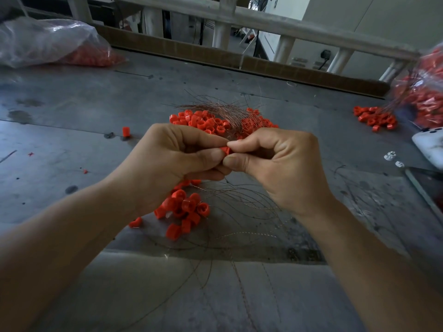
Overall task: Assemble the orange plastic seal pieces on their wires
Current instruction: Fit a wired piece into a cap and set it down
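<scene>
Left grip [172, 161] and right grip [282, 164] pinch one orange seal piece [225, 150] from either side, raised above the surface [72, 104], likely steadying it for threading; loose seal pieces [206, 121] and wires [223, 110] lie just behind, handy.

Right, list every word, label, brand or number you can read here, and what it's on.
No readable text anywhere.
The plastic bag, cardboard strip, white device and loose orange seal pieces show no legible print; the seal piece pinched by the left hand and right hand is mostly hidden.
</scene>
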Demonstrator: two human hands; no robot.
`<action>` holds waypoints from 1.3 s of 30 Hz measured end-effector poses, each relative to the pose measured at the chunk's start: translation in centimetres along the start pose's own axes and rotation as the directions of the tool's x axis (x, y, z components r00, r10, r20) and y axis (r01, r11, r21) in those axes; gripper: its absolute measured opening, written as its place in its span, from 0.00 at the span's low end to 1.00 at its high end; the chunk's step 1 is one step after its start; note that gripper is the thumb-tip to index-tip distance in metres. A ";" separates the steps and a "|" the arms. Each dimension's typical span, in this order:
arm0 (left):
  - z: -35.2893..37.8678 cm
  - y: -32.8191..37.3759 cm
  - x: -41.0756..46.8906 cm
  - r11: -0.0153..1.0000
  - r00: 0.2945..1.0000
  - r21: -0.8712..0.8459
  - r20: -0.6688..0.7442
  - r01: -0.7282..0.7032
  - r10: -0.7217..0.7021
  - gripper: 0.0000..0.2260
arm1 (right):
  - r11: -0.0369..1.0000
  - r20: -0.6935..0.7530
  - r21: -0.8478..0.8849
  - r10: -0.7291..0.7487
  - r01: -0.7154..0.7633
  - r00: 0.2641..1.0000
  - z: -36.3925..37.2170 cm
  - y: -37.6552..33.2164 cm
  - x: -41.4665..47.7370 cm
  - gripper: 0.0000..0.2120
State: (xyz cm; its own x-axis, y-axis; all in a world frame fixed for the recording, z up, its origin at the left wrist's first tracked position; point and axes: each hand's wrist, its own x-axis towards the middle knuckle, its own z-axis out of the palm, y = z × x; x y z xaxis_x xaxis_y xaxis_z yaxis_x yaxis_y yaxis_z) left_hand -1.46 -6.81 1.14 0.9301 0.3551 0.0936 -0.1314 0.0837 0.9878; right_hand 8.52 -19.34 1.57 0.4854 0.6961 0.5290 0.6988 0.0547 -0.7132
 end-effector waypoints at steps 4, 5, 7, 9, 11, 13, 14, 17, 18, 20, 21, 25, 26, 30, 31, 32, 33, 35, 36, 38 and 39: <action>-0.2 0.0 0.2 1.000 1.000 -0.020 0.003 0.023 -0.023 0.09 | 1.000 0.012 -0.016 -0.012 0.012 1.000 -0.2 -0.1 0.2 0.13; -0.2 0.0 0.2 1.000 1.000 -0.018 0.004 0.025 -0.025 0.09 | 1.000 0.017 -0.017 -0.016 0.016 1.000 -0.2 -0.1 0.2 0.13; -0.1 0.0 0.1 1.000 1.000 -0.009 0.011 0.024 -0.024 0.09 | 1.000 0.014 -0.003 -0.020 0.020 1.000 -0.2 -0.1 0.2 0.13; -0.2 0.0 0.1 1.000 0.999 -0.007 0.026 0.026 -0.026 0.10 | 1.000 0.010 0.012 -0.027 0.027 1.000 -0.1 0.0 0.1 0.12; -0.3 0.1 0.1 0.999 0.999 -0.018 0.045 0.029 -0.028 0.10 | 0.999 0.020 0.036 -0.027 0.027 0.999 0.0 0.0 0.1 0.11; -0.5 0.2 0.1 0.999 0.996 -0.017 0.081 0.029 -0.027 0.10 | 0.996 0.044 0.090 -0.009 0.005 0.999 -0.1 0.1 0.1 0.09; -0.6 0.2 0.0 1.000 0.994 -0.010 0.105 0.029 -0.028 0.10 | 0.992 0.062 0.123 0.005 -0.012 0.998 -0.2 0.1 0.2 0.08; -0.9 0.3 0.1 0.999 0.985 -0.010 0.166 0.049 -0.046 0.10 | 0.985 0.114 0.166 0.020 -0.039 0.993 -0.4 0.2 0.3 0.09; -1.0 0.3 0.1 0.998 0.982 -0.022 0.178 0.062 -0.057 0.09 | 0.987 0.135 0.157 0.019 -0.041 0.991 -0.4 0.2 0.3 0.10; -1.1 0.2 0.1 0.995 0.978 -0.049 0.193 0.087 -0.076 0.10 | 0.991 0.208 0.122 0.024 -0.050 0.978 -0.6 0.2 0.3 0.14; -1.1 0.2 0.1 0.994 0.977 -0.056 0.199 0.094 -0.081 0.11 | 0.994 0.253 0.096 0.023 -0.048 0.967 -0.7 0.3 0.4 0.15; -1.1 0.2 0.2 0.992 0.973 -0.077 0.214 0.104 -0.086 0.19 | 1.000 0.329 0.003 -0.002 0.001 0.944 -0.7 0.3 0.6 0.10; -1.1 0.2 0.2 0.991 0.974 -0.095 0.214 0.098 -0.076 0.19 | 1.000 0.311 -0.003 -0.011 0.012 0.950 -0.6 0.2 0.6 0.08; -0.4 0.4 -0.2 1.000 0.982 -0.021 0.187 -0.021 0.025 0.26 | 0.999 0.253 -0.033 -0.011 0.020 0.968 -0.5 -0.1 0.5 0.02; -0.2 0.4 -0.2 0.997 0.983 0.042 0.175 -0.062 0.054 0.27 | 0.999 0.250 -0.049 -0.011 0.024 0.968 -0.4 -0.1 0.4 0.01; -0.1 0.3 -0.3 0.993 0.984 0.085 0.165 -0.086 0.071 0.27 | 0.998 0.248 -0.062 -0.011 0.027 0.969 -0.4 -0.2 0.3 0.02; 0.0 0.2 -0.3 0.990 0.984 0.100 0.160 -0.094 0.077 0.28 | 0.997 0.246 -0.070 -0.010 0.028 0.969 -0.3 -0.2 0.3 0.02; 0.0 0.1 -0.4 0.992 0.983 0.085 0.166 -0.093 0.077 0.28 | 0.997 0.240 -0.075 -0.009 0.028 0.971 -0.1 -0.3 0.2 0.03; 0.0 0.2 -0.4 0.993 0.982 0.074 0.173 -0.095 0.081 0.28 | 0.997 0.236 -0.076 -0.010 0.029 0.972 0.0 -0.4 0.1 0.04; 0.0 0.2 -0.5 0.993 0.977 0.051 0.188 -0.106 0.095 0.27 | 0.996 0.220 -0.078 -0.019 0.037 0.975 0.2 -0.6 0.1 0.04; 0.0 0.3 -0.6 0.993 0.976 0.043 0.191 -0.109 0.099 0.27 | 0.996 0.212 -0.076 -0.023 0.040 0.977 0.3 -0.7 0.0 0.04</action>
State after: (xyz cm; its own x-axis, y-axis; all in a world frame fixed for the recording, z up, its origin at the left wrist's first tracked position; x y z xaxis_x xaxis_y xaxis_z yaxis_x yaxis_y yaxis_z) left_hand -2.06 -6.99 1.35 0.9608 0.1769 0.2134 -0.2176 0.0046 0.9760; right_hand 7.92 -19.18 1.96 0.3470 0.8305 0.4356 0.7555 0.0276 -0.6546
